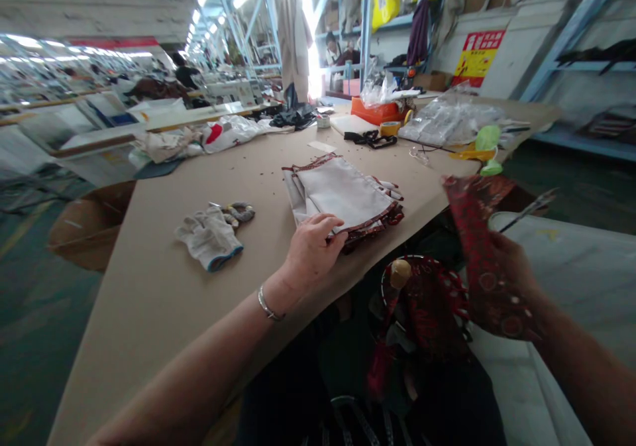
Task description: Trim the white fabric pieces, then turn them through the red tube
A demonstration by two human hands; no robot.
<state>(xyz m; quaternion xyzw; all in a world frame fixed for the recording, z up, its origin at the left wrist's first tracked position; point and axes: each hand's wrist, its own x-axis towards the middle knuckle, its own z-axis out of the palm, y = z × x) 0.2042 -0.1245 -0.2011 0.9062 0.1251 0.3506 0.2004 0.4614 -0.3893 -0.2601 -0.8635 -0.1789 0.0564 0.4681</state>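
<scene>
Left hand (314,247) touches a white, red-edged cloth stack (345,191) at its near side, grip unclear. Right hand (514,264) grips red patterned fabric (474,244).

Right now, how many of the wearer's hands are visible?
2: the left hand at the near edge of the white cloth stack, the right hand holding red patterned cloth.

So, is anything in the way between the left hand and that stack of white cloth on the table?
No, nothing visible: the left hand is right at the near edge of the cloth stack. The pale glove lies apart, off to the left.
</scene>
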